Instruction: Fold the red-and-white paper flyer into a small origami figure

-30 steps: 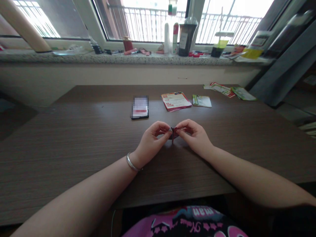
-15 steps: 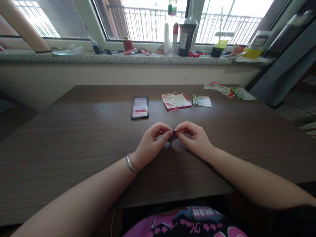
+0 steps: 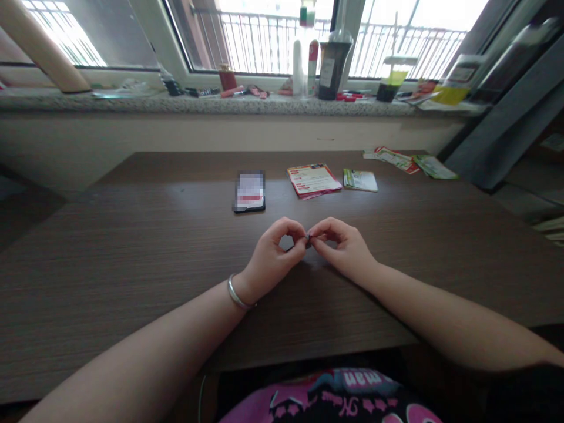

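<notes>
Over the middle of the brown table, my left hand and my right hand meet at the fingertips. Thumb and forefinger of each are pinched on a small dark object, mostly covered by the fingers. Its kind does not show. A silver bangle circles my left wrist. Just beyond my left hand lies a phone-like dark-edged rectangle with a blurred face. A stack of red-bordered printed cards lies past both hands, with a smaller green-and-white stack to its right.
More printed cards are fanned out near the table's back right corner. Behind the table runs a stone windowsill crowded with bottles, a dark cup and small items. A grey curtain hangs at the right.
The dark object was more visible, with a piece hanging below the fingertips; now only a small bit shows. My fingertips have drawn slightly closer together.
</notes>
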Demonstrator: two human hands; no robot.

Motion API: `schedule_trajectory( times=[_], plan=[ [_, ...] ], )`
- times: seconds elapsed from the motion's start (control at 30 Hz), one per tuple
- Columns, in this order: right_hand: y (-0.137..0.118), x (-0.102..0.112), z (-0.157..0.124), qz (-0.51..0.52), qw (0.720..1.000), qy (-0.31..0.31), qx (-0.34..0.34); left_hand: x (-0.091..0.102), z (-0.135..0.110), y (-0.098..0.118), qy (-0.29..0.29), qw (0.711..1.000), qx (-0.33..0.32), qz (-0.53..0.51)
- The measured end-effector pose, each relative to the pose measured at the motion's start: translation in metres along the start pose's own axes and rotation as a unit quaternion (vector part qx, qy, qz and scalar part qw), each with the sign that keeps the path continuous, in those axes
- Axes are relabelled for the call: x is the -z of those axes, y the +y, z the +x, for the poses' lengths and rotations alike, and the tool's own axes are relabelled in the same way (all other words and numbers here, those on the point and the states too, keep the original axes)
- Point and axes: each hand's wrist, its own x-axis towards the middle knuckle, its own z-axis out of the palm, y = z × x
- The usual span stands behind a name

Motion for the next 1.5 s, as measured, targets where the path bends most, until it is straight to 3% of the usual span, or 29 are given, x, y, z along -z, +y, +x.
schedule_trajectory(
  times=[0.4,0.73,1.2,1.5],
  plan=[
    [-0.004,0.001,0.001,-0.091,0.989,-0.007,0.116,-0.001,0.0,0.0,0.007,0.993,-0.104,0.06],
    [-0.01,0.002,0.002,-0.123,0.981,-0.032,0.144,0.0,-0.001,-0.002,-0.006,0.988,-0.134,0.074],
    [0.012,-0.001,0.006,-0.003,0.998,-0.002,-0.057,-0.004,0.001,-0.013,-0.041,0.996,0.07,-0.047],
    [0.024,-0.001,0.008,0.004,0.995,-0.031,-0.1,-0.002,0.003,-0.019,-0.053,0.995,0.076,-0.037]
  ],
)
